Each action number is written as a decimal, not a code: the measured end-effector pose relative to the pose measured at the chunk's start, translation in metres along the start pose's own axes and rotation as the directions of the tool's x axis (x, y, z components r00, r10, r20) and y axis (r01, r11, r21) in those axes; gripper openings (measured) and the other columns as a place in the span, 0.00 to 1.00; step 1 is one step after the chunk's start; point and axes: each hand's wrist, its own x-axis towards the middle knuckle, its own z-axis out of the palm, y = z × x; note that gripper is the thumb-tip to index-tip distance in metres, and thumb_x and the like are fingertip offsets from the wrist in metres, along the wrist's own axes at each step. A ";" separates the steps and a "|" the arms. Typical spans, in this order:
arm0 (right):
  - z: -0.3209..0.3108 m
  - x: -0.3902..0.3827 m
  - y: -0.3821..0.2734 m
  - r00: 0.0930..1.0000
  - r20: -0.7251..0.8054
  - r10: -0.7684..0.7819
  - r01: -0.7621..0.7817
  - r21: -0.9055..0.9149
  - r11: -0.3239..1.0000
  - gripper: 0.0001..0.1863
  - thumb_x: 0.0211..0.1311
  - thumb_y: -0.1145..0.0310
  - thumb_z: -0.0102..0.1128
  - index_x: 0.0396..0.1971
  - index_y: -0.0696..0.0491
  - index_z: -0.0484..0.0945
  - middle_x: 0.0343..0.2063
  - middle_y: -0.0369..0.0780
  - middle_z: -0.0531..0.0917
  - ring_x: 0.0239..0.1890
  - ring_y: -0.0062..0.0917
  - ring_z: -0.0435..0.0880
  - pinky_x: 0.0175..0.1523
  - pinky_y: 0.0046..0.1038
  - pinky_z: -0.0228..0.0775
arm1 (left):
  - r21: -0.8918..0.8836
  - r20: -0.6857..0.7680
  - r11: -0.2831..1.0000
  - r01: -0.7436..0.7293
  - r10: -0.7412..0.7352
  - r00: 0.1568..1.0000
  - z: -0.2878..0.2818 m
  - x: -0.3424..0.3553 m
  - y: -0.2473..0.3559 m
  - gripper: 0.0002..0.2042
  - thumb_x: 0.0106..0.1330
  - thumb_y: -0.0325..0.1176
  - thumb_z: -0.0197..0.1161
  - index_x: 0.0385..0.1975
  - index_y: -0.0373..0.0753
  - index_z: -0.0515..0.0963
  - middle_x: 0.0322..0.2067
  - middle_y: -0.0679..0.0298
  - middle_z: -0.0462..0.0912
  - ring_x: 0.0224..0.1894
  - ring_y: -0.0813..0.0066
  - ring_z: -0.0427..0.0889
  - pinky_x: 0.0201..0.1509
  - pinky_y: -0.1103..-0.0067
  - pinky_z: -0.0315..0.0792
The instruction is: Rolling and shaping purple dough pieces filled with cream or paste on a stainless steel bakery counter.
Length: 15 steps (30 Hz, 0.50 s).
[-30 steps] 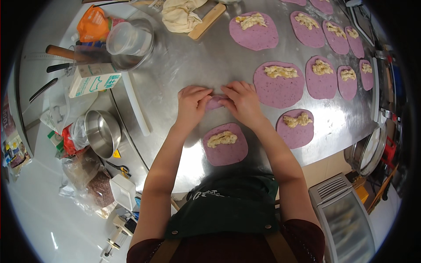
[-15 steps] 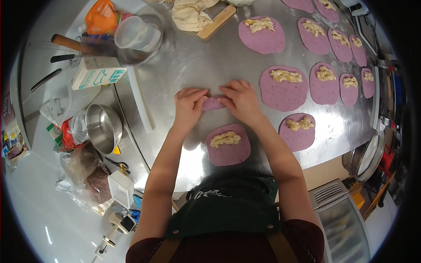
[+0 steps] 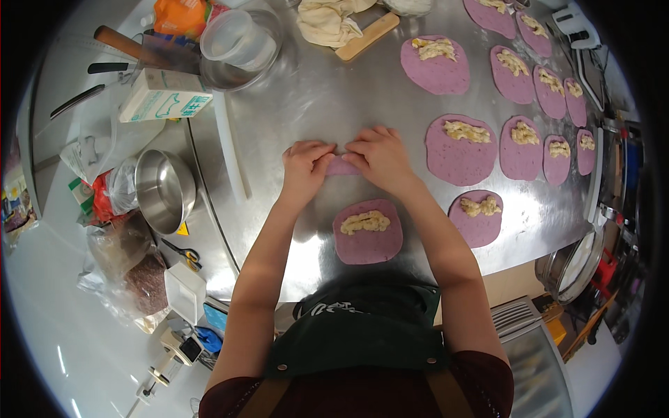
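My left hand and my right hand sit close together over a purple piece of dough on the steel table. Fingers and thumbs of both hands are curled onto the dough, one hand at each end, hiding much of it. It looks folded or rolled, and no filling shows. Nearer to me lies a flat purple dough round with a strip of pale yellow filling across its upper part.
Several more filled rounds lie in rows on the right. To the left are a white rolling pin, a steel bowl, scissors and a carton. A cloth and a wooden scraper lie at the back.
The view has turned slightly, so the table things shift within it. Both hands stay on the same dough, their fingertips slightly closer together.
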 end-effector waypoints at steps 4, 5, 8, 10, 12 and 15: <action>0.008 0.005 0.002 0.991 0.130 -0.011 0.018 -0.049 0.999 0.05 0.50 0.64 0.61 0.23 0.48 0.82 0.26 0.31 0.77 0.35 0.27 0.73 0.43 0.31 0.61 | 0.161 0.128 0.987 -0.018 -0.003 0.992 -0.003 0.000 -0.002 0.05 0.53 0.28 0.63 0.29 0.43 0.83 0.26 0.68 0.80 0.36 0.67 0.76 0.46 0.69 0.65; 0.009 0.005 0.003 0.991 0.136 -0.012 0.021 -0.062 0.998 0.05 0.50 0.64 0.61 0.23 0.47 0.82 0.26 0.31 0.77 0.35 0.27 0.73 0.43 0.31 0.61 | 0.161 0.124 0.987 -0.014 -0.006 0.992 -0.003 -0.001 -0.002 0.05 0.53 0.28 0.63 0.29 0.43 0.83 0.26 0.68 0.80 0.36 0.67 0.76 0.46 0.69 0.65; 0.009 0.005 0.002 0.994 0.110 -0.015 0.019 -0.037 0.999 0.04 0.49 0.65 0.61 0.23 0.47 0.82 0.26 0.31 0.77 0.35 0.27 0.73 0.43 0.31 0.61 | 0.176 0.102 0.984 -0.011 -0.007 0.995 -0.003 -0.003 -0.001 0.06 0.54 0.28 0.62 0.30 0.42 0.83 0.28 0.67 0.81 0.37 0.66 0.76 0.48 0.70 0.64; 0.009 0.005 -0.005 0.999 0.054 -0.008 0.008 -0.009 1.000 0.04 0.48 0.66 0.60 0.22 0.48 0.81 0.26 0.31 0.77 0.35 0.27 0.74 0.43 0.31 0.61 | -0.205 -0.085 0.975 0.080 -0.099 0.991 -0.004 -0.008 -0.002 0.05 0.53 0.27 0.63 0.29 0.42 0.83 0.28 0.66 0.81 0.37 0.66 0.76 0.49 0.70 0.63; 0.011 0.007 -0.009 1.000 -0.002 0.002 -0.002 0.020 1.000 0.03 0.48 0.67 0.60 0.22 0.48 0.81 0.26 0.31 0.77 0.35 0.28 0.74 0.43 0.32 0.61 | -0.146 -0.081 0.988 0.054 -0.067 0.994 -0.009 -0.011 -0.006 0.05 0.53 0.27 0.63 0.29 0.41 0.83 0.28 0.66 0.81 0.37 0.66 0.76 0.49 0.70 0.63; 0.016 0.011 -0.010 0.997 0.051 -0.057 0.057 -0.006 0.998 0.04 0.48 0.67 0.60 0.23 0.48 0.82 0.26 0.31 0.77 0.35 0.28 0.74 0.43 0.32 0.61 | -0.047 -0.048 0.999 0.015 -0.017 0.999 -0.011 -0.014 -0.010 0.05 0.53 0.27 0.64 0.30 0.41 0.83 0.29 0.66 0.81 0.37 0.65 0.76 0.49 0.70 0.63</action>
